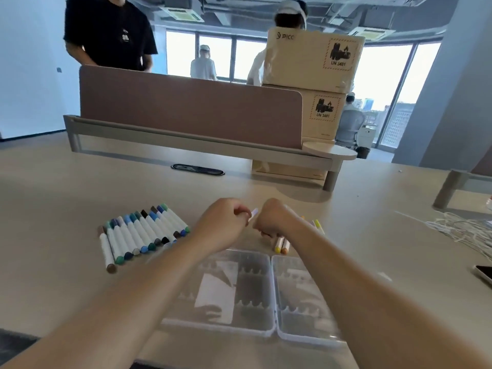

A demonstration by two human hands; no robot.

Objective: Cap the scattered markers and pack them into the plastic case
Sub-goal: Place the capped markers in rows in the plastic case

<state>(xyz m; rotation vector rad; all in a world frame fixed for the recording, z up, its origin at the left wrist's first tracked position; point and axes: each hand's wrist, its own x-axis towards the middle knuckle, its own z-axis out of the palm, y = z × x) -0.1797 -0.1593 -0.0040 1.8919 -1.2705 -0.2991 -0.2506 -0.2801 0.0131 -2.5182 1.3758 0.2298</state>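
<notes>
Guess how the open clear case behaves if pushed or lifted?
The plastic case looks thin and clear, so probably light and likely to slide on the smooth table. Lying open in two halves, it may fold at the hinge if lifted by one side.

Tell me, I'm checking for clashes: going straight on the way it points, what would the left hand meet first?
Probably the right hand, close across the marker that both seem to pinch; the left hand points at it, though depth is unclear.

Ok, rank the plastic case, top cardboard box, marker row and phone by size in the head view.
Plastic case, helped by nearness.
Top cardboard box and marker row: too alike to rank.
Phone, cut off at the edge.
</notes>
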